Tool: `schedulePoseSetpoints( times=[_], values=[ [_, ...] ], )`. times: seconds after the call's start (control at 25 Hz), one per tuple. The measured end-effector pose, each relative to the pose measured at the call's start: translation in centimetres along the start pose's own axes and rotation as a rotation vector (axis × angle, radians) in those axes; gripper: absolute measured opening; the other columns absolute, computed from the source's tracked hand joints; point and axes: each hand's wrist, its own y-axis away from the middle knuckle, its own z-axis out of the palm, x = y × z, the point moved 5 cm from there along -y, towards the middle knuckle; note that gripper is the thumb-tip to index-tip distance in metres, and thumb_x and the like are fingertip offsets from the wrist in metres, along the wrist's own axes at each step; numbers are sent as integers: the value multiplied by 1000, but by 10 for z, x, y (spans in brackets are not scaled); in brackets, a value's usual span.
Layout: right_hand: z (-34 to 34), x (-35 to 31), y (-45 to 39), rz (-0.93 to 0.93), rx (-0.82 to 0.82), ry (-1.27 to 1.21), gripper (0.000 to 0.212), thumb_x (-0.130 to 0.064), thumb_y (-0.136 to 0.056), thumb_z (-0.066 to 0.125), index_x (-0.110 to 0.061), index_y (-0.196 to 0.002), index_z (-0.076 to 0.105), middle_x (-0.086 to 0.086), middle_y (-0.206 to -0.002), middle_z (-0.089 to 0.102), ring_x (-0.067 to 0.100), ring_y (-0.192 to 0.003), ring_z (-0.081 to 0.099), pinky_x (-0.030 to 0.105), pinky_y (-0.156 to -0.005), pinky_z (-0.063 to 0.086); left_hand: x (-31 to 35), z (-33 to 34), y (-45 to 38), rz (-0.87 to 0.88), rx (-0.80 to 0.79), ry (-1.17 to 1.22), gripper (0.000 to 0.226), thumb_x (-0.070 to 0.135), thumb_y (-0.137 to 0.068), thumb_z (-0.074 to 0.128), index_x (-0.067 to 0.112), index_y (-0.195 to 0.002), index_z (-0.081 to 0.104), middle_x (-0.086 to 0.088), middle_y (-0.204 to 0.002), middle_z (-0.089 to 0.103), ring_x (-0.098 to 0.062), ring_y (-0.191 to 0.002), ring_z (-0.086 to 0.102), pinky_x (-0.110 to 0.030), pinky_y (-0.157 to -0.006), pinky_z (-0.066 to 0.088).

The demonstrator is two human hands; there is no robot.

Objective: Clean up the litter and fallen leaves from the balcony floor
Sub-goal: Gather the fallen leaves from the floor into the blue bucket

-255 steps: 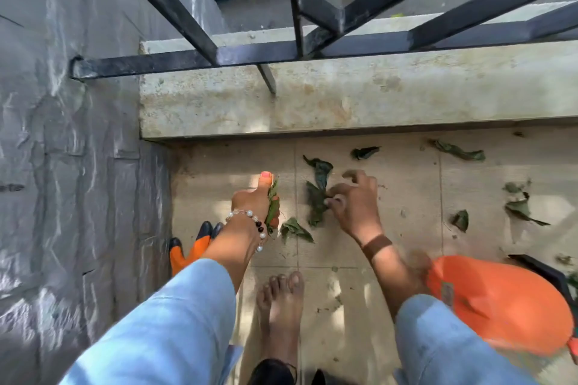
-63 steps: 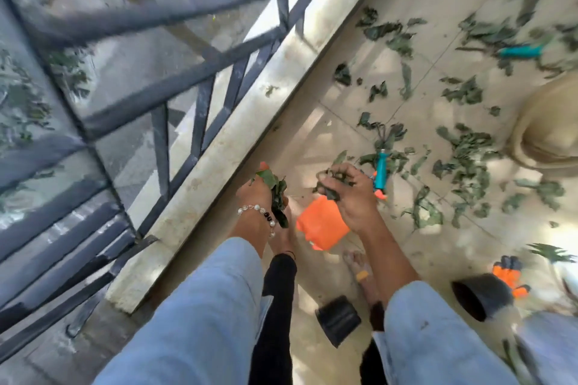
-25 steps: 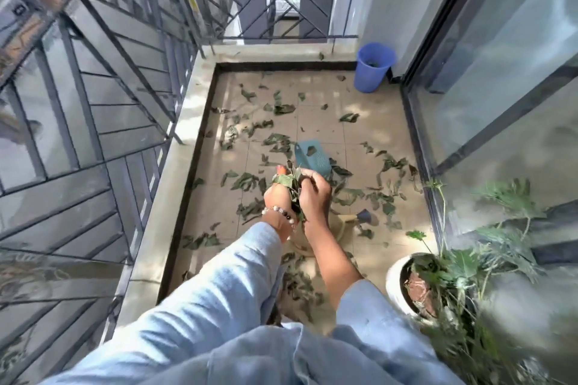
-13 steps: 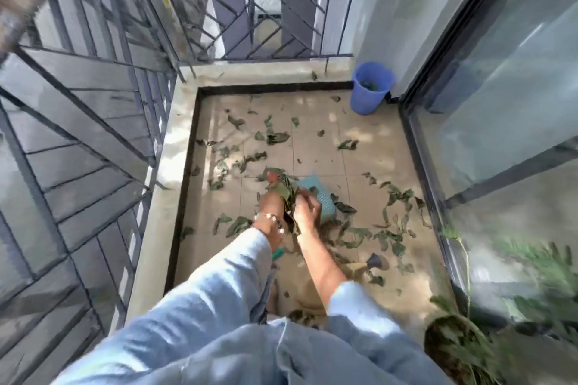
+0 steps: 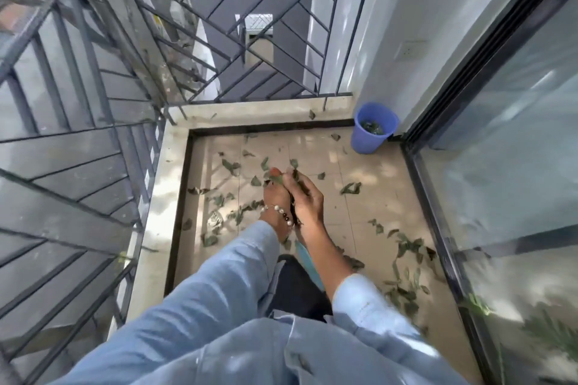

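Note:
My left hand (image 5: 275, 197), with a bead bracelet at the wrist, and my right hand (image 5: 305, 197) are pressed together in front of me, both closed around a bunch of green leaves (image 5: 276, 177) that pokes out at the fingertips. I hold them well above the tiled balcony floor (image 5: 369, 206). Several fallen leaves (image 5: 350, 187) lie scattered on the tiles. A blue bucket (image 5: 373, 127) with some leaves in it stands in the far right corner.
A grey metal railing (image 5: 93, 134) on a low concrete kerb (image 5: 156, 197) bounds the left and far sides. A glass sliding door (image 5: 506, 166) runs along the right. A teal object (image 5: 308, 256) shows under my right forearm. Plant fronds (image 5: 544, 334) reach in at the lower right.
I have stood up and moved along the balcony toward the blue bucket, carrying the leaves in both hands. The bucket appears larger and closer than half a second ago.

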Motion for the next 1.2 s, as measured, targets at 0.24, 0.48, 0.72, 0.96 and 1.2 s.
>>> schedulePoseSetpoints(
  times=[0.24,0.48,0.72,0.96,1.2],
  values=[
    [2,-57,-163,78,238,-125,22,-10,-84,70,-5,-105,69,14,-103,70,35,-104,65,40,-87,54,130,75,-103,-169,-118,353,73,76,-87,27,13,-80,64,-9,-82,68,-26,-87,63,-35,-91,49],
    [3,-147,-311,40,246,-93,11,-19,-85,70,-13,-93,69,7,-91,74,20,-88,70,29,-71,54,262,155,-193,-115,-189,203,63,68,-92,29,15,-84,62,-10,-94,68,-27,-95,63,-40,-99,47],
    [-49,-178,-414,22,447,-136,22,-26,-78,74,-15,-96,69,5,-94,74,18,-90,71,32,-76,56,307,257,-271,-173,-358,84,73,78,-86,24,17,-85,63,-9,-95,69,-27,-103,64,-36,-98,47],
    [-132,-192,-519,104,783,-479,17,3,-81,66,-3,-96,70,19,-96,71,32,-84,67,36,-76,57,329,372,-354,-297,-509,40,63,62,-97,22,15,-89,62,-8,-91,67,-21,-84,63,-29,-78,51],
    [-209,-187,-609,189,885,-566,29,-9,-83,70,-2,-111,65,16,-96,71,23,-78,66,28,-66,54,311,456,-455,-378,-524,-177,66,61,-98,22,14,-122,61,-4,-125,64,-19,-120,56,-39,-107,40]
  ],
)
